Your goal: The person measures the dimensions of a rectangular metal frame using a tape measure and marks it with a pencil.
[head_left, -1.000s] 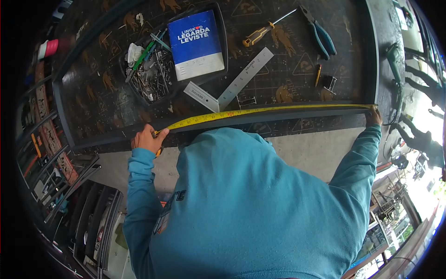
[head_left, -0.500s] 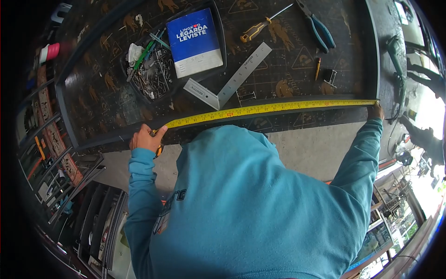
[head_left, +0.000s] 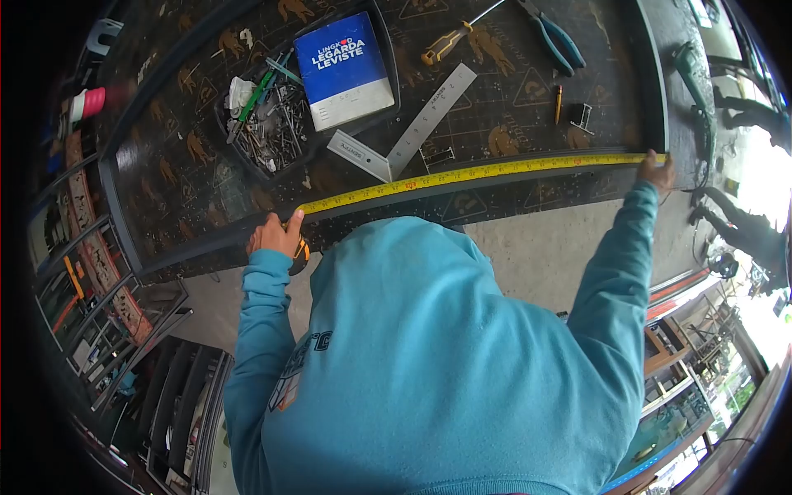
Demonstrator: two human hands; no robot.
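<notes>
A yellow tape measure (head_left: 462, 176) is stretched along the near bar of a dark metal frame (head_left: 577, 171). My left hand (head_left: 276, 237) is closed on its case end, thumb at the blade; the black and orange case shows partly below the hand. At the far right, my right hand (head_left: 657, 173) grips the tape's end by the frame's corner, and the hook itself is hidden by the fingers. Just beyond the blade lies a steel try square (head_left: 429, 124). A small metal bracket (head_left: 437, 156) sits close to the tape.
A black tray (head_left: 398, 82) holds screws and a blue-and-white booklet (head_left: 345, 70). Beyond the tape lie a yellow-handled screwdriver (head_left: 448, 43), blue-handled pliers (head_left: 558, 45), a pencil (head_left: 558, 105) and another bracket (head_left: 582, 118). A green power tool (head_left: 695, 78) stands outside the frame at right.
My right hand has shifted up and slightly left with the tape's end, its fingers now over the tip. My left hand has moved a little right and up with the case.
</notes>
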